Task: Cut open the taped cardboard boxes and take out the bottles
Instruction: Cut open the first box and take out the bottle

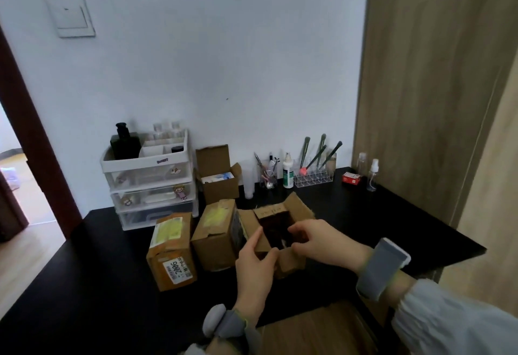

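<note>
An opened cardboard box (297, 209) stands on the black table (98, 270) with its flaps spread. Its inside is dark and something dark shows in it; I cannot tell what. My left hand (256, 268) grips the box's near left flap between thumb and fingers. My right hand (319, 240) reaches over the near right edge with fingers curled at the opening. Two taped boxes stand to the left: one with a yellow label (215, 231) right beside the open box, another with a white sticker (171, 251) further left.
A white drawer unit (151, 183) with a dark pump bottle stands at the back left. Behind the boxes are an opened small box (218, 178), a white tube, a brush holder (314, 175), spray bottles (372, 172) and a red packet. A wooden panel rises on the right.
</note>
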Motion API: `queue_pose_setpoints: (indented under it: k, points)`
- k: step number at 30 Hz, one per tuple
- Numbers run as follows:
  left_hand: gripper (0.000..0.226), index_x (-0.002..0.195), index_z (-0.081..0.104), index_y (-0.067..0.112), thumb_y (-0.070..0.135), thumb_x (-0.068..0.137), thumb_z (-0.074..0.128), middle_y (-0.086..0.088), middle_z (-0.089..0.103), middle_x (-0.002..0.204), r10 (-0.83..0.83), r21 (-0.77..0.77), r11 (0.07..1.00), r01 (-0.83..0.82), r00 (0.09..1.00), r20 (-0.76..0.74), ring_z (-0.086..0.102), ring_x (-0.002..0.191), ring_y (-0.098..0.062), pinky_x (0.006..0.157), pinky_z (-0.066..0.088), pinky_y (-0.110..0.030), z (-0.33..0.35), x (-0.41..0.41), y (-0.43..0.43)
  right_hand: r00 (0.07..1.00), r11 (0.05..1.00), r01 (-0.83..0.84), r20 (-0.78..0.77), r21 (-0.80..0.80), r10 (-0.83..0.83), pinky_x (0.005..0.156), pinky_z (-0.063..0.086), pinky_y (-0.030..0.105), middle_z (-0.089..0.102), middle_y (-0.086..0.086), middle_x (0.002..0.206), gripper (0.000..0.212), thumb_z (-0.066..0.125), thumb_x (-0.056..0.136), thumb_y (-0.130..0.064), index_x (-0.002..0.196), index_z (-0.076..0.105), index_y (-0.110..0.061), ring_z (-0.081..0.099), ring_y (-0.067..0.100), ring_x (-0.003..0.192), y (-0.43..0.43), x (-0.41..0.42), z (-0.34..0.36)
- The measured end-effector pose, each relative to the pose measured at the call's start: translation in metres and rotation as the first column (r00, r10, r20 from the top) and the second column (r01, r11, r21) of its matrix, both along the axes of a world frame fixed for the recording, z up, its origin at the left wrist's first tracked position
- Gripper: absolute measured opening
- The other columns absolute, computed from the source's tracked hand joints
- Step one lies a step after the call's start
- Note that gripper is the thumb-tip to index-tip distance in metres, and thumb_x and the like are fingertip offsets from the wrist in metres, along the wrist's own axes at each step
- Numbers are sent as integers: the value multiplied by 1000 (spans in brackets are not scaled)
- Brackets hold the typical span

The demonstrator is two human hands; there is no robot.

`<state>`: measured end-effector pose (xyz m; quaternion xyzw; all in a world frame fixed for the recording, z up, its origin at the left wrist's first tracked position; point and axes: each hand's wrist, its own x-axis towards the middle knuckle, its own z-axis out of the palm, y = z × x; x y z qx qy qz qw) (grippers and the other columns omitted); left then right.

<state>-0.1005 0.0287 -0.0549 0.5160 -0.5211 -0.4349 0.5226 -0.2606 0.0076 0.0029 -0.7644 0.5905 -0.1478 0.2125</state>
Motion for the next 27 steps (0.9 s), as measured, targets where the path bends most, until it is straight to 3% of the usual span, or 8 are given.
queue_pose_setpoints:
  k: [5, 8, 11, 15, 18, 20, 22, 27]
  points:
    - [69, 137, 30, 44, 4, 89, 58, 25, 41, 135, 186, -423, 904, -66, 951, 249, 35, 132, -4, 110, 33, -28, 12, -20, 6, 914, 963, 250, 355, -105, -198, 89, 46, 17, 61, 1, 131, 51, 60, 90, -24, 139, 46, -17, 59, 9, 112, 0, 8, -12]
    - [69, 136, 39, 27, -1, 78, 65, -3, 57, 136, 439, -761, 643, 93, 769, 465, 47, 129, -18, 103, 42, -39, 22, -23, -1, 711, 942, 329, 674, -64, -202, 81, 47, 13, 65, 3, 123, 43, 59, 91, -14, 133, 52, -12, 61, 6, 104, -5, 15, -5]
    - [60, 128, 51, 18, 0, 73, 64, -7, 60, 132, 537, -853, 467, 234, 691, 484, 53, 124, -25, 97, 43, -36, 22, -24, -4, 421, 960, 278, 897, 14, -135, 81, 52, 18, 65, 7, 120, 36, 56, 92, -5, 128, 54, -7, 62, 17, 110, -6, 29, 1]
    - [62, 127, 54, 17, -2, 70, 67, -7, 59, 133, 515, -818, 498, 289, 660, 547, 55, 122, -28, 94, 47, -35, 20, -17, -10, 234, 966, 251, 964, 69, -130, 81, 54, 20, 64, 11, 121, 34, 53, 93, -4, 127, 53, -6, 64, 17, 104, -8, 45, 0]
    - [68, 126, 61, 17, -7, 64, 77, -4, 62, 131, 450, -724, 597, 345, 604, 658, 62, 115, -23, 89, 55, -32, 20, -12, -14, 131, 936, 331, 977, 118, -169, 88, 54, 31, 68, 9, 111, 23, 53, 92, -2, 110, 62, -13, 66, 19, 99, -13, 51, -9]
    - [65, 131, 57, 21, -6, 74, 70, 0, 60, 133, 382, -653, 700, 288, 621, 684, 60, 116, -19, 91, 54, -31, 16, -13, -17, 163, 899, 413, 959, 146, -230, 96, 51, 42, 69, 13, 109, 19, 55, 91, -2, 106, 65, -8, 65, 27, 103, -18, 49, -19]
    - [58, 140, 46, 26, 1, 88, 54, 3, 56, 137, 289, -545, 821, 170, 699, 654, 54, 121, -16, 99, 47, -28, 17, -13, -23, 271, 882, 460, 930, 101, -248, 92, 52, 41, 71, 13, 102, 16, 62, 89, -9, 103, 66, -3, 67, 28, 100, -22, 45, -25]
    - [52, 143, 41, 21, 7, 93, 47, -4, 66, 118, 219, -309, 949, -60, 832, 510, 61, 96, -13, 79, 42, -20, 30, -9, -52, 498, 901, 413, 861, -134, -100, 63, 46, 6, 73, -15, 69, 8, 67, 85, -19, 80, 64, -14, 65, -7, 67, -22, 27, -25]
